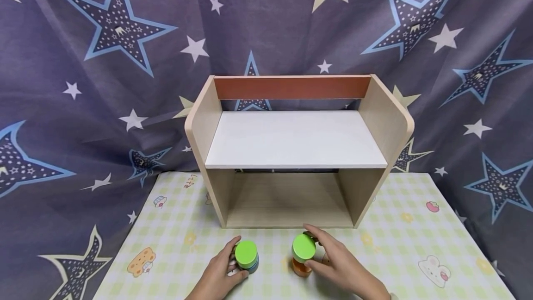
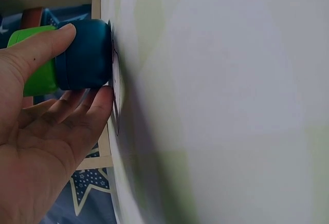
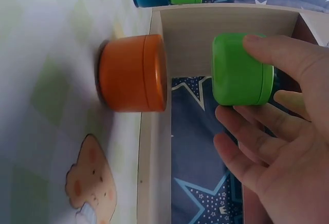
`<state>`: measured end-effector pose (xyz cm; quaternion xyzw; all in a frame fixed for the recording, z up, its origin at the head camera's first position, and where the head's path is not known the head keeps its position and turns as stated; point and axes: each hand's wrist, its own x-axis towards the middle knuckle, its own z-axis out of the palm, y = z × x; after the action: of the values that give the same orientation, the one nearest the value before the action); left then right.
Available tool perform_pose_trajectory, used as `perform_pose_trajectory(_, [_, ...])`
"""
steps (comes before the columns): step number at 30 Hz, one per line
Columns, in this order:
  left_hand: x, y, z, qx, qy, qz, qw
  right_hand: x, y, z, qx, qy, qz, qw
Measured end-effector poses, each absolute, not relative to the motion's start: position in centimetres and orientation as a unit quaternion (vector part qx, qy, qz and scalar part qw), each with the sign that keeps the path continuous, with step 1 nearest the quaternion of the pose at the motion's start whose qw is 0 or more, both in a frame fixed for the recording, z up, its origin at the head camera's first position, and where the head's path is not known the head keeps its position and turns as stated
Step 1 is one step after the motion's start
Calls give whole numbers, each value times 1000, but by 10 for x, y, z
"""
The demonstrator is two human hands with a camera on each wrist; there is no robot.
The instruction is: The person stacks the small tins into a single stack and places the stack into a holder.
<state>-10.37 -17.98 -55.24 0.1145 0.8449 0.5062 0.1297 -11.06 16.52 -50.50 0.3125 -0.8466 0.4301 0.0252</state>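
Near the front of the table, my left hand [image 1: 220,270] curls round a stack of two small round lidded jars: a blue jar [image 2: 85,54] standing on the cloth and a green jar [image 1: 246,253] on top. Its thumb lies across the stack with the tip on the blue jar, the fingers on the opposite side. My right hand [image 1: 339,263] pinches another green jar [image 3: 241,70] between thumb and fingers. That one hangs over an orange jar [image 3: 128,74] on the table, and a gap shows between them in the right wrist view.
Behind the jars stands a wooden two-level shelf [image 1: 297,140] with a white upper board and a lower compartment. A green checked cloth [image 1: 166,235] with cartoon prints covers the table. A dark curtain [image 1: 137,91] with stars hangs at the back and sides.
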Motion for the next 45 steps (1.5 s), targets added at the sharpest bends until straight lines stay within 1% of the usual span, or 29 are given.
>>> perform_pose_trajectory(10, [-104, -179, -552, 110, 835, 521, 141, -116, 153, -507, 342, -842, 415, 33])
perform_pose_trajectory(25, [-106, -179, -553, 106, 839, 514, 143, -118, 134, -502, 343, -847, 406, 5])
perform_pose_trajectory(37, [-107, -179, -552, 113, 842, 509, 138, -121, 118, -497, 362, -840, 404, 11])
perform_pose_trajectory(42, [-107, -179, -551, 105, 839, 513, 145, -123, 108, -496, 375, -833, 406, 19])
perform_pose_trajectory(45, [-107, -179, -551, 104, 835, 521, 147, -124, 102, -494, 382, -828, 409, 15])
